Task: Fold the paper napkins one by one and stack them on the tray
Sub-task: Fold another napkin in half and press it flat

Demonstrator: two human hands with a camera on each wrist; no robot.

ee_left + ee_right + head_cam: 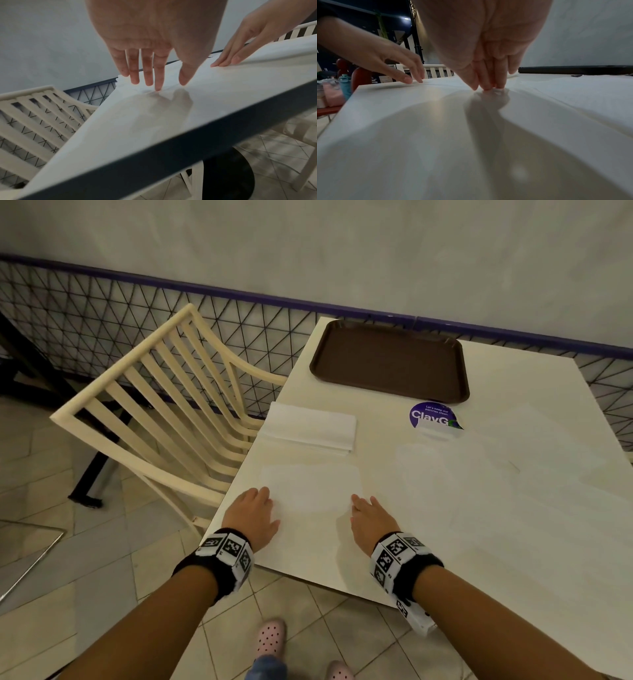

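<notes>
Left hand (253, 517) and right hand (371, 520): fingers straight, tips pressing near corners of flat napkin (310, 491) on desk (479, 508); brown tray (390, 361) beyond.

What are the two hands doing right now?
Left hand: open, fingertips touching the flat napkin at its left corner.
Right hand: open, fingertips pressing its right corner.

White table (479, 542): brown tray (390, 361), napkin stack (308, 426), flat napkin (308, 491), purple sticker (431, 415)

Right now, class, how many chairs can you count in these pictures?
2: one cream slatted chair at the table's left side, another chair behind its far edge in the left wrist view. Others may be hidden.
</notes>
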